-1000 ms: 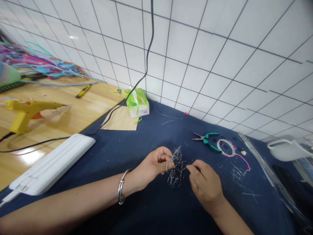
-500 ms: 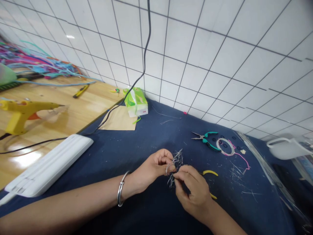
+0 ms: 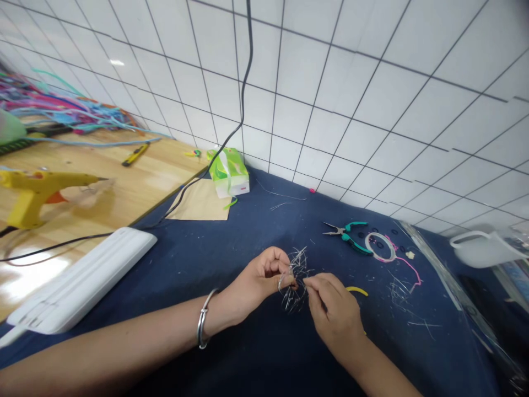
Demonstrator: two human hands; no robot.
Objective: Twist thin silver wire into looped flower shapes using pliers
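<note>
Left hand (image 3: 261,283) pinching tangled silver wires (image 3: 299,264), as half second ago. Right hand (image 3: 336,310) drawn slightly back, fingertips (image 3: 311,283) by wires' right edge; cannot tell whether gripping strand.

Wire bundle (image 3: 298,261) slvr; tabletop (image 3: 264,229) dk blue; tiles (image 3: 306,60) wht, blk grid.

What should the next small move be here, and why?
Perhaps the right hand should bend in a stray end of the wire bundle: the left hand grips it, several ends stick out, and the right hand is at its edge. Whether that hand pinches a strand is too fine to tell.
</note>
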